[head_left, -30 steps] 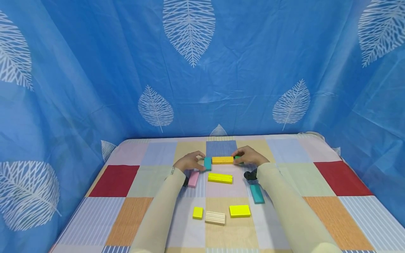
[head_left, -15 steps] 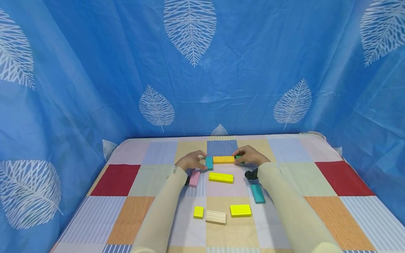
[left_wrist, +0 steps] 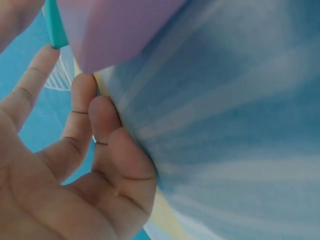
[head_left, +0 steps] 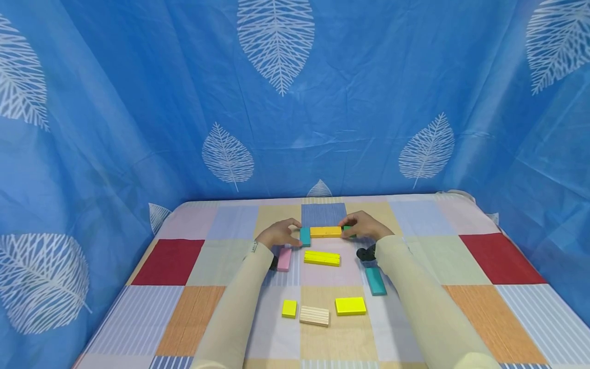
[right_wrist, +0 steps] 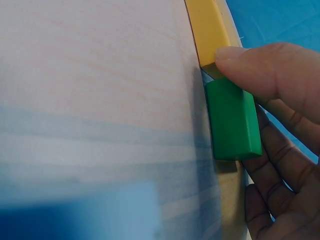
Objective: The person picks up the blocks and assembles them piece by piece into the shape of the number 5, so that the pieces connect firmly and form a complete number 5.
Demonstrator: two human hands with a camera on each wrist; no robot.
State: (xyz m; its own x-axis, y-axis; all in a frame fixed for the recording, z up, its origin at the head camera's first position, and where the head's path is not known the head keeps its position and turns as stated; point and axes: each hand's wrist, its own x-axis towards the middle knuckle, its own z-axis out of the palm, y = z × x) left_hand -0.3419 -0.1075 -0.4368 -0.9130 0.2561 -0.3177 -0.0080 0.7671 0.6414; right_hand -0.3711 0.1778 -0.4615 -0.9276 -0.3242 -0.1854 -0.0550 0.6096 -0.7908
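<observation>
In the head view my left hand [head_left: 278, 234] pinches a small teal block [head_left: 305, 237] lengthwise, thumb at the near end and a finger at the far end. That block meets the left end of a long orange block [head_left: 325, 232]. My right hand [head_left: 364, 226] pinches the orange block's right end between thumb and index finger. A green block [right_wrist: 232, 120] lies under the right hand, close beside the orange block's end. A pink block [head_left: 284, 260] lies near my left wrist; it looms close in the left wrist view. The teal block's edge [left_wrist: 56, 25] shows there at a fingertip.
A long yellow block [head_left: 321, 258] lies between the arms. Nearer are a small yellow block [head_left: 289, 309], a striped wooden block [head_left: 314, 316] and a bright yellow block [head_left: 350, 306]. Another teal block [head_left: 375, 281] lies by the right forearm. A blue curtain [head_left: 350, 154] hangs behind.
The teal block in my left hand has closed a slight gap to the orange block. The pink block has turned a little. My right hand has barely moved.
</observation>
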